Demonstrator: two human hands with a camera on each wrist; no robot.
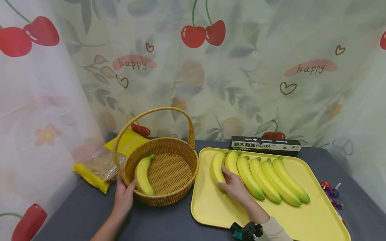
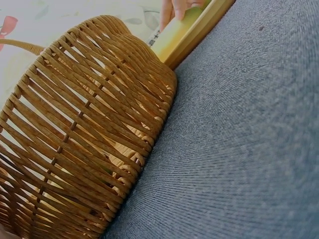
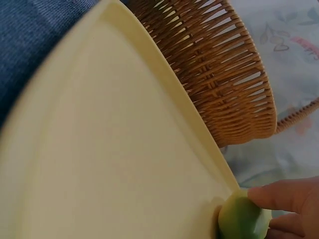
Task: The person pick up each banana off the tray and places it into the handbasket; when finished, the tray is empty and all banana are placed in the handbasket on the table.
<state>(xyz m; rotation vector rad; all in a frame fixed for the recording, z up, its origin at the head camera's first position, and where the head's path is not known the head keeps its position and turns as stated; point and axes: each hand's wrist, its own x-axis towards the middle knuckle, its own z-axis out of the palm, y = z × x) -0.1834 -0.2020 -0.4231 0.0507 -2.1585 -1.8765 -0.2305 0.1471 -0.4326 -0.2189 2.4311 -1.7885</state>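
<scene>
My left hand (image 1: 124,197) grips the left side of the wicker basket (image 1: 169,199), thumb at the rim and fingers on the outside. One banana (image 1: 143,175) lies inside the basket, along its left wall. My right hand (image 1: 234,185) holds the leftmost banana (image 1: 216,167) of a row on the yellow tray (image 1: 211,211), thumb on one side and fingers on the other. In the right wrist view, the green tip of this banana (image 3: 241,219) shows between thumb and fingers. Several more bananas (image 1: 265,180) lie side by side to the right, stems toward the back.
Behind the tray stands a black pasta box (image 1: 265,145). A yellow and clear bag (image 1: 104,164) lies left of the basket. Wrapped lollipops (image 1: 333,194) sit at the tray's right edge. A printed curtain (image 1: 211,83) hangs round the dark table (image 1: 169,224).
</scene>
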